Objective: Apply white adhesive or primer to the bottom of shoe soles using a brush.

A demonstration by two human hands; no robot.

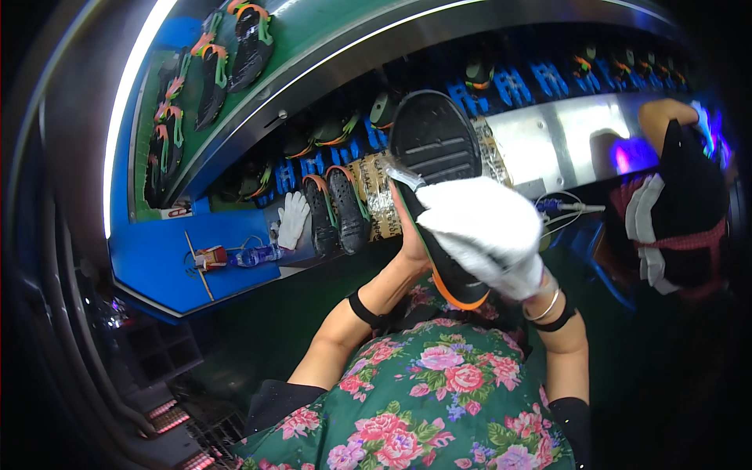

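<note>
My bare left hand (412,235) grips the left side of a black clog (435,133), raised in front of me. Its grooved black face is turned up, and an orange edge shows at the end nearest my apron. A white glove covers my right hand (487,231), which lies closed across the clog's middle and hides it. From its fingertips a short whitish, translucent piece (404,173) sticks out over the clog's left edge; its kind is unclear. Left of my hands, a pair of black clogs (348,211) with orange and green straps stands beside a loose white glove (294,220).
More clogs (252,47) lie on a green upper shelf. Behind the metal ledge (548,141), blue holders (513,86) run in a row, some carrying clogs. A blue side table (168,254) holds a bottle (254,255). At right, a co-worker's arm (666,117) reaches in.
</note>
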